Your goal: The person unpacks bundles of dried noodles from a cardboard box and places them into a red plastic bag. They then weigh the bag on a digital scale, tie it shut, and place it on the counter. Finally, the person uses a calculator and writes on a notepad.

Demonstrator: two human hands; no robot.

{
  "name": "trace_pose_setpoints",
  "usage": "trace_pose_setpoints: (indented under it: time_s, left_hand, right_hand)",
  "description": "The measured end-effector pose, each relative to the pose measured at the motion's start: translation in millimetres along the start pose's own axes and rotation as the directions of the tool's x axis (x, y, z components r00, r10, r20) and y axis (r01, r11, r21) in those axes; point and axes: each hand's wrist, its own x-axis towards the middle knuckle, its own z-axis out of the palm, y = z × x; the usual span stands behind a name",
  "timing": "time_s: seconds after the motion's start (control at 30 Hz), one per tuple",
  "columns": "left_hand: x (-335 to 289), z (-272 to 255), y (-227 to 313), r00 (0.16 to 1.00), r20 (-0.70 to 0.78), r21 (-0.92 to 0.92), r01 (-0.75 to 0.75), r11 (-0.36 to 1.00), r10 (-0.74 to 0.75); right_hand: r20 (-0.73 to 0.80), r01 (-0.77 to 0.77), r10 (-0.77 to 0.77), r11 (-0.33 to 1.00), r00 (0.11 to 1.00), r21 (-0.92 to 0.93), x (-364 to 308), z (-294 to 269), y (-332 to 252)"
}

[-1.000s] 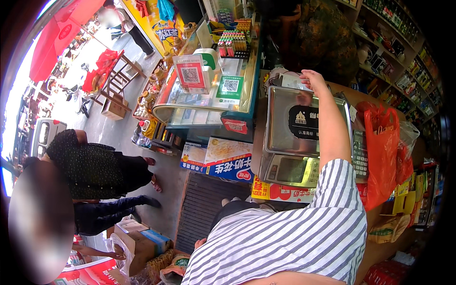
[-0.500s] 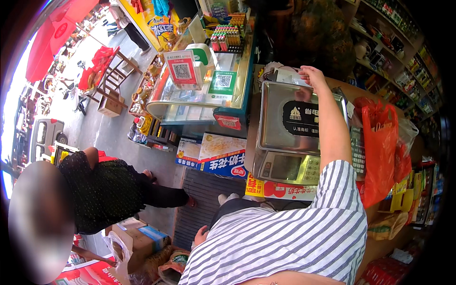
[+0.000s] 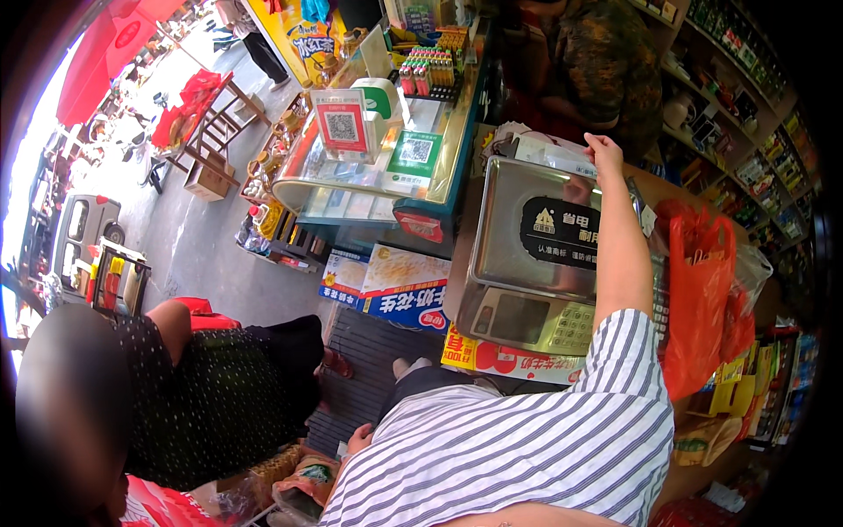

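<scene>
We are seeing a thin, translucent whitish plastic sheet [image 3: 562, 158] lying crumpled along the far edge of a silver metal weighing scale with a broad flat tray [image 3: 509, 211]. The right hand [image 3: 604, 160] is hanging beside the sheet at that same edge, its fingers curling in until it is nearly closed – we cannot tell whether they are pinching the sheet. The right forearm [image 3: 623, 250] is spanning the tray, hiding part of a black label with pale lettering. Facing us below the tray, a grey display [image 3: 524, 316] is sitting next to a pale keypad [image 3: 569, 327].

The left hand [image 3: 358, 436] is showing only partly, close against the body's left side; we cannot tell how far it is opening or whether it is holding anything.

To the scale's right, a bright red plastic bag [image 3: 702, 299] is slumping on the wooden counter. To its left, a glass-topped display case [image 3: 351, 186] is carrying a red-bordered code sign [image 3: 341, 127] and a flat green code card [image 3: 413, 156]. Below the case, a blue-and-white cardboard box [image 3: 404, 283] is standing near a dark ribbed mat [image 3: 364, 360]. At lower left, a person in a black dotted top [image 3: 219, 413] is standing near us.
</scene>
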Motion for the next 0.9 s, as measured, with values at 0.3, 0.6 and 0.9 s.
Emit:
trace_pose_setpoints:
  time_s: [0.3,0.6,0.9]
  left_hand:
    - [15,14,-14,0.998,-0.063,0.119,0.029,0.993,-0.021]
    - [-5,18,27,0.997,-0.070,0.278,0.035,0.960,-0.016]
    - [30,12,-34,0.983,-0.106,0.177,-0.132,0.975,0.152]
  right_hand:
    - [-0.037,-0.021,0.025,0.995,0.999,0.097,9,5,5]
    - [0.058,-0.028,0.025,0.998,0.998,0.052,7,4,1]
    - [0.091,-0.019,0.013,0.998,0.996,0.058,4,7,1]
